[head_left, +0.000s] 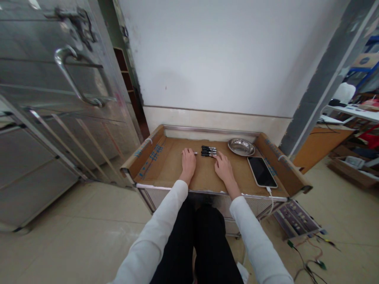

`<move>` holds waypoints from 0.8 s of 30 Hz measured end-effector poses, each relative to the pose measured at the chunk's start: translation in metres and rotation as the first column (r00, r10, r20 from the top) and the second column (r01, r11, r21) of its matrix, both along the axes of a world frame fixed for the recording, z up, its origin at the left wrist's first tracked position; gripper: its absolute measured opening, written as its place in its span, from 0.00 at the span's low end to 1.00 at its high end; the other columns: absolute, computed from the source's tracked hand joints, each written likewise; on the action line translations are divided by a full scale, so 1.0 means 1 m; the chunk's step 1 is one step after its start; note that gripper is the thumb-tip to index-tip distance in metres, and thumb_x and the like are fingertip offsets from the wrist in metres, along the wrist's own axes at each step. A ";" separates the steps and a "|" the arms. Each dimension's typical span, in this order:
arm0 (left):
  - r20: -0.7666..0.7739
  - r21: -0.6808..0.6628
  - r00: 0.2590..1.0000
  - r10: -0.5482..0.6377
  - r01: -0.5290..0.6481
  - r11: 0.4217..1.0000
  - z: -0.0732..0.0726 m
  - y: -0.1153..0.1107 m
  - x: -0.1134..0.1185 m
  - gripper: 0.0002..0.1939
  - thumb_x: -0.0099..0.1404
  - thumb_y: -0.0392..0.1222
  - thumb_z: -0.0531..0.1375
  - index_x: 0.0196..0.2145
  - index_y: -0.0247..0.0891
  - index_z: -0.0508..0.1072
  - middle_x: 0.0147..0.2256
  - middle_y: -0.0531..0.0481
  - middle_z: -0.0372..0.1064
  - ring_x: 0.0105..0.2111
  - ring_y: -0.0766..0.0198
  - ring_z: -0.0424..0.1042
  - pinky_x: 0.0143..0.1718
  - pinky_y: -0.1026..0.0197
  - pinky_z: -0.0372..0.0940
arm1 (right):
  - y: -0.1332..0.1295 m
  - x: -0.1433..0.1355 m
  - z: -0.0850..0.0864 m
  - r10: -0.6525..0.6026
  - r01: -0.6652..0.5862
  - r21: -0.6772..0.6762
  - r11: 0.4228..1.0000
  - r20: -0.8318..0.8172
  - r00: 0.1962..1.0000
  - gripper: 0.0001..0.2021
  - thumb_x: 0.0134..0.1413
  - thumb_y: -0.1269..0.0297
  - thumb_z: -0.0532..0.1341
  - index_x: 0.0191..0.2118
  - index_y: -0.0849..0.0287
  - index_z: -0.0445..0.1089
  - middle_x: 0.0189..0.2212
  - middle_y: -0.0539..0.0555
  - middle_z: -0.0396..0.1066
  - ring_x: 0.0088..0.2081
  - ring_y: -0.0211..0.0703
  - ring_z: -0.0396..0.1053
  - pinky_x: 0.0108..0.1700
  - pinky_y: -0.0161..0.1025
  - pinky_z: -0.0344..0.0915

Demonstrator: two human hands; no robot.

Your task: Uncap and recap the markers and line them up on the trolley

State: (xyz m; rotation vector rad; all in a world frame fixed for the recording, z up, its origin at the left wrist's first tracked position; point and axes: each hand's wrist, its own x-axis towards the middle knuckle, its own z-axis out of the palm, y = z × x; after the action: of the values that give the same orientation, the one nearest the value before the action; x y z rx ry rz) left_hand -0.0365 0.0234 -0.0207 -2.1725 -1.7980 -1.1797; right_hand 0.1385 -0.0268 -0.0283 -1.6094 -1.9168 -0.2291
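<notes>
Several short black cylinders with silver and white parts lie side by side in a neat stack of rows on the cardboard-lined cart top; their kind is too small to tell. My left hand rests to their left, fingers bent down over another short cylinder, whose silver end pokes out on the right. Most of that one is hidden under the fingers. My right hand lies at the right end of the group, its index finger stretched out and touching the nearest cylinder, the other fingers loosely bent.
A round steel dish sits at the back right. In front of it lies a phone with a white cable hanging over the edge. Cardboard walls border the cart's sides. A metal door stands left; wires lie on the floor.
</notes>
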 end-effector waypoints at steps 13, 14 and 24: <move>-0.249 -0.058 0.880 -0.405 0.404 0.913 0.010 -0.010 0.008 0.11 0.62 0.30 0.50 0.40 0.36 0.68 0.41 0.42 0.64 0.44 0.54 0.63 0.49 0.51 0.61 | -0.006 -0.003 0.009 -0.078 0.080 -0.042 0.996 0.056 0.995 0.16 0.55 0.74 0.51 0.47 0.58 0.68 0.47 0.61 0.65 0.47 0.50 0.60 0.46 0.44 0.59; -0.239 -0.066 0.881 -0.409 0.406 0.912 0.010 -0.010 0.008 0.11 0.63 0.30 0.50 0.40 0.36 0.68 0.41 0.42 0.64 0.44 0.54 0.63 0.50 0.50 0.61 | -0.006 -0.003 0.009 -0.081 0.084 -0.040 0.996 0.059 0.995 0.16 0.55 0.74 0.51 0.47 0.57 0.69 0.47 0.61 0.65 0.47 0.50 0.60 0.46 0.44 0.58; -0.164 -0.085 0.906 -0.391 0.382 0.920 0.011 -0.010 0.006 0.06 0.64 0.33 0.53 0.38 0.37 0.68 0.40 0.44 0.65 0.43 0.56 0.65 0.49 0.49 0.61 | -0.004 -0.002 0.006 -0.112 0.110 0.025 0.994 0.080 0.991 0.12 0.56 0.72 0.52 0.43 0.59 0.69 0.41 0.60 0.65 0.42 0.48 0.60 0.43 0.42 0.56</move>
State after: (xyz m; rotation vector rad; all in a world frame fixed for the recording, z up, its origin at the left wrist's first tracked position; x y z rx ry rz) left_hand -0.0309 0.0131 -0.0099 -2.6548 -1.3788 -0.9625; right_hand 0.1367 -0.0303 -0.0225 -1.7190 -1.8806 -0.3642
